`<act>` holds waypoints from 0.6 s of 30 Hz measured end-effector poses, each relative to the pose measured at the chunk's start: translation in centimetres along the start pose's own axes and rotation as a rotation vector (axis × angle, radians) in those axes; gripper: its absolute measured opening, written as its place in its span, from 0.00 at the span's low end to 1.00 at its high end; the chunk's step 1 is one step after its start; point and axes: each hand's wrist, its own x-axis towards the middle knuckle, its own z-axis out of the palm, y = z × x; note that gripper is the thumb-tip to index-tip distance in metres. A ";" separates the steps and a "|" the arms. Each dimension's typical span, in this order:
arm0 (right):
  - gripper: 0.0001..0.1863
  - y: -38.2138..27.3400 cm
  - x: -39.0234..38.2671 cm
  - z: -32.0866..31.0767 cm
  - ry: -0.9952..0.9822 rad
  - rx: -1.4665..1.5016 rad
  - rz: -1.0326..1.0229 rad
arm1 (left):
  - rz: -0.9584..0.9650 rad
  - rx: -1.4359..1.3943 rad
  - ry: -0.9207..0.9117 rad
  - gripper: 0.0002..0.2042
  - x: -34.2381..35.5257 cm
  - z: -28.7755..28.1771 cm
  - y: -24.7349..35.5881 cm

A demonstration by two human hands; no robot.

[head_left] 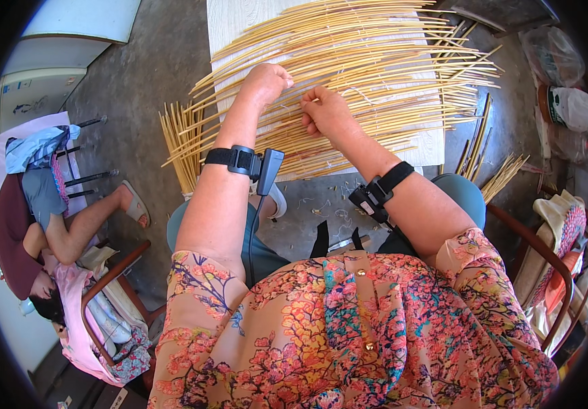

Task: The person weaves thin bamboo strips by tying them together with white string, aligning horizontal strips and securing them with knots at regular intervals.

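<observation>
Across tabletop [225,22], sticks [375,48] in rows. Left hand [264,85], right hand [328,116] over them, each grip pinched together; cannot tell on what. Step seems lacing with thread [360,93]; next move calls for even tension.

Both hands [264,83] [326,114], fingers curled, are over slender tan sticks [369,48] spread across a pale table [234,15].
</observation>
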 end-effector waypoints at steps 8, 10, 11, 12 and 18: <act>0.05 0.2 0.0 0.5 0.049 0.000 -0.048 | 0.049 -0.038 0.035 0.07 0.0 -0.3 -0.3; 0.06 0.4 0.2 0.4 0.059 0.018 -0.055 | 0.071 -0.018 0.040 0.07 -0.1 -0.2 -0.1; 0.06 0.6 0.3 0.4 0.068 0.038 -0.061 | 0.091 0.003 0.046 0.08 -0.1 -0.2 -0.1; 0.06 0.6 0.4 0.5 0.067 0.037 -0.061 | 0.091 0.003 0.047 0.08 -0.1 -0.2 -0.1; 0.07 1.0 0.7 0.7 0.122 0.040 -0.107 | 0.104 0.060 0.077 0.10 -0.6 -0.1 0.3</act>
